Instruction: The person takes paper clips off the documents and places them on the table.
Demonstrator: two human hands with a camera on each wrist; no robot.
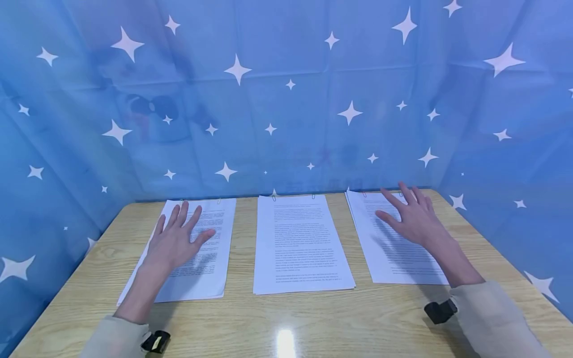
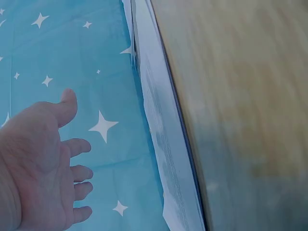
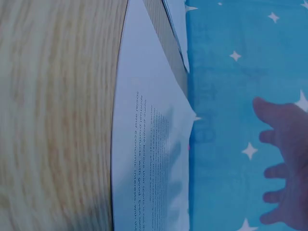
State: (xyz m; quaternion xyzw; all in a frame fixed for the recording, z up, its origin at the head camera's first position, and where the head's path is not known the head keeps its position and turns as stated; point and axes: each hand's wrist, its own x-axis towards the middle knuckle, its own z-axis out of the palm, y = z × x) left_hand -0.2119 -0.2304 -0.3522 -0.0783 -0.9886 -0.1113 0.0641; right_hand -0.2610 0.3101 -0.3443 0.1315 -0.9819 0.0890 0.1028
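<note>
Three stacks of printed paper lie in a row on a wooden table. Over the left stack [image 1: 210,268] hovers my left hand [image 1: 176,243], fingers spread and holding nothing; the left wrist view shows its palm apart from the sheets. My right hand [image 1: 416,219] hangs above the right stack [image 1: 380,258], its fingers also spread, with a shadow falling on the page. Between them, untouched by either hand, is the middle stack [image 1: 302,248]. Small paper clips [image 1: 313,196] sit along the top edges of the stacks.
The wooden table [image 1: 309,318] reaches back to a blue curtain [image 1: 286,144] with white stars, which also hangs along both sides. A black strap device [image 1: 156,342] is on the left wrist, another black device [image 1: 440,312] on the right.
</note>
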